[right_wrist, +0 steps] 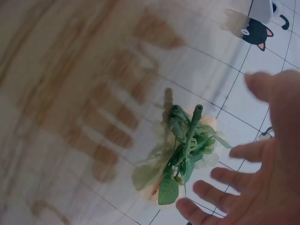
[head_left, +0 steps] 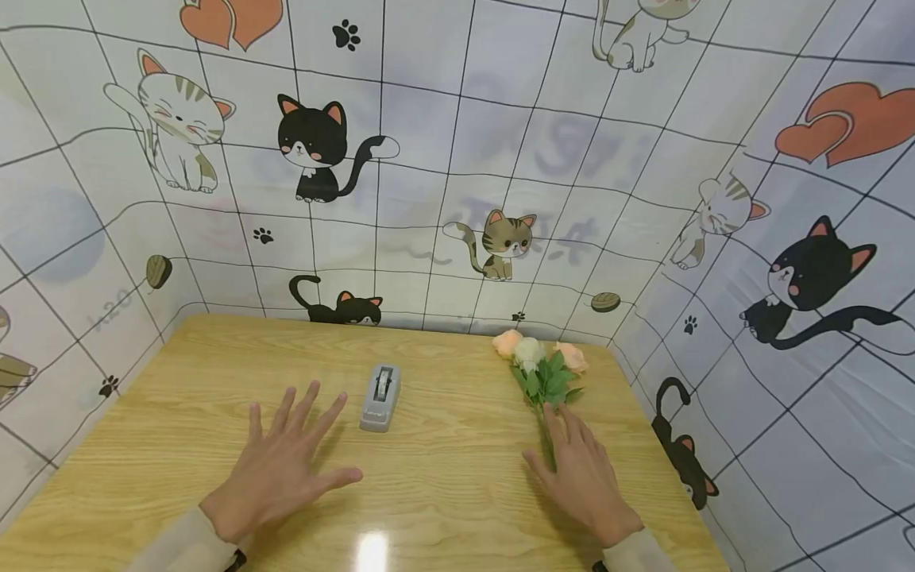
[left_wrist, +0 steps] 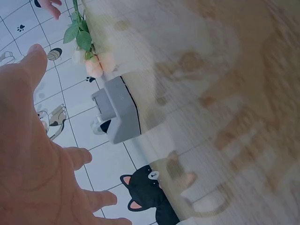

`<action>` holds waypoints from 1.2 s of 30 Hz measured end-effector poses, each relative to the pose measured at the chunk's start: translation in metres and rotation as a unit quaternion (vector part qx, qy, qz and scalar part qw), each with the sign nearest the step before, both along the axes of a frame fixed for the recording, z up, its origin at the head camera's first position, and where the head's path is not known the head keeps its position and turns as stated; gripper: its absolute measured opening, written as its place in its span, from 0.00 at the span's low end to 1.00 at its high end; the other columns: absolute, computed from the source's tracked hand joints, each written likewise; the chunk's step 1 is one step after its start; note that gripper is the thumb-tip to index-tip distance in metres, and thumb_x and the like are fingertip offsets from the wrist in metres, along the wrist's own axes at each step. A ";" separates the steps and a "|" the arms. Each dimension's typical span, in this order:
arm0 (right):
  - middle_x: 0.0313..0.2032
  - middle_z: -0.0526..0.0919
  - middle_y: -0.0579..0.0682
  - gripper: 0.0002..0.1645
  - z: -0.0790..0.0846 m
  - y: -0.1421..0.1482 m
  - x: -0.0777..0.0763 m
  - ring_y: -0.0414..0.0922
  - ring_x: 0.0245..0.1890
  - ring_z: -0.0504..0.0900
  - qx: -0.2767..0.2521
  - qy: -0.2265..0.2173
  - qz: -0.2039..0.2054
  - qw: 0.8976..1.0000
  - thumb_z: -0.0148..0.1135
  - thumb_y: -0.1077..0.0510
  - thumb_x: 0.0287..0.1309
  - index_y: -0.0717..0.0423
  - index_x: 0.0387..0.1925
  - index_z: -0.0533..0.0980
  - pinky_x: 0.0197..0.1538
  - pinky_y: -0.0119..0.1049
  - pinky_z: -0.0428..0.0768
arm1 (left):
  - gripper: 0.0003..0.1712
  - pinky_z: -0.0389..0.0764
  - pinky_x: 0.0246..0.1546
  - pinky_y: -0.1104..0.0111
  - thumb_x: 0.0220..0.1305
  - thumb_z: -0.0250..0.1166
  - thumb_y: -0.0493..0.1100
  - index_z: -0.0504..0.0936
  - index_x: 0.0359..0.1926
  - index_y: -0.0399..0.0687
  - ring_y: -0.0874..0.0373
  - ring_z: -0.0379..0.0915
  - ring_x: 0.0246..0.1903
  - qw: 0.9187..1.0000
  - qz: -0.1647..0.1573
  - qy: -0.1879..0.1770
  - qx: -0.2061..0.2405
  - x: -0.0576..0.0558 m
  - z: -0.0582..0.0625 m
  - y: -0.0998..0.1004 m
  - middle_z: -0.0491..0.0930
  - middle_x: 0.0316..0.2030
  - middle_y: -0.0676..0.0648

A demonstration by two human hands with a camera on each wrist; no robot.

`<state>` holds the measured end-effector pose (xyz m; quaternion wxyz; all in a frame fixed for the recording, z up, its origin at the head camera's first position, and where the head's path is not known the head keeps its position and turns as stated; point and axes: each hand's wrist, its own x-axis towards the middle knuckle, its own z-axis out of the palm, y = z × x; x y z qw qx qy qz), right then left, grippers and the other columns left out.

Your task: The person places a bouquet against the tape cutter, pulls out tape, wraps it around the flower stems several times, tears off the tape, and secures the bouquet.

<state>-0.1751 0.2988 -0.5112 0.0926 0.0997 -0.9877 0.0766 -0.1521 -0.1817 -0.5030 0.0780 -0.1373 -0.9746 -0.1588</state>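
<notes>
A grey tape dispenser with a small clear roll sits on the wooden table, left of the middle. My left hand is spread wide beside it, on its near left side, apart from it; the left wrist view shows the dispenser beyond the fingers. On the right lies a bunch of artificial flowers with peach and white blooms and green leaves. My right hand is over its stems with fingers extended. In the right wrist view the stem ends stand apart from the fingers. Both hands hold nothing.
The wooden table has a glossy surface with a bright reflection near its front. A white sheet with grid lines and printed cats hangs behind the table and along both sides.
</notes>
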 end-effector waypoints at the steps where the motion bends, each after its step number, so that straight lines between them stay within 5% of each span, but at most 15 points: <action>1: 0.86 0.69 0.71 0.54 0.000 0.000 0.000 0.76 0.80 0.76 -0.001 0.001 -0.004 1.000 0.72 0.36 0.82 0.60 0.91 0.63 0.69 0.79 0.82 | 0.64 0.45 0.77 0.07 0.66 0.70 0.87 0.64 0.94 0.66 0.18 0.52 0.89 1.000 -0.001 -0.001 -0.002 0.000 0.000 0.001 0.56 0.93 0.33; 12: 0.66 0.80 0.74 0.47 0.004 -0.001 -0.007 0.69 0.61 0.85 -0.037 -0.031 -0.059 0.997 0.76 0.47 0.81 0.73 0.83 0.70 0.48 0.61 0.92 | 0.62 0.52 0.79 0.11 0.67 0.69 0.88 0.67 0.92 0.66 0.22 0.58 0.89 0.999 -0.017 0.025 -0.013 0.004 0.005 0.013 0.61 0.92 0.35; 21: 0.54 0.84 0.72 0.40 0.002 -0.002 -0.010 0.61 0.46 0.90 -0.053 -0.042 -0.065 0.996 0.78 0.54 0.78 0.79 0.75 0.75 0.45 0.56 0.93 | 0.60 0.56 0.79 0.12 0.70 0.68 0.86 0.68 0.92 0.66 0.23 0.62 0.88 0.999 -0.028 0.036 -0.011 0.006 0.006 0.021 0.64 0.91 0.36; 29: 0.45 0.86 0.66 0.19 0.000 -0.003 -0.013 0.51 0.37 0.85 -0.072 -0.070 -0.067 0.993 0.77 0.60 0.76 0.76 0.54 0.85 0.37 0.50 0.89 | 0.57 0.58 0.79 0.13 0.72 0.67 0.85 0.70 0.90 0.64 0.25 0.64 0.87 0.998 -0.036 0.047 -0.007 0.009 0.006 0.027 0.64 0.91 0.36; 36: 0.34 0.84 0.58 0.12 0.001 -0.005 -0.014 0.48 0.31 0.81 -0.078 -0.069 -0.078 0.991 0.79 0.63 0.73 0.70 0.39 0.84 0.33 0.48 0.85 | 0.54 0.64 0.78 0.15 0.74 0.68 0.83 0.73 0.89 0.62 0.27 0.68 0.85 0.997 -0.049 0.064 -0.012 0.012 0.008 0.035 0.67 0.90 0.38</action>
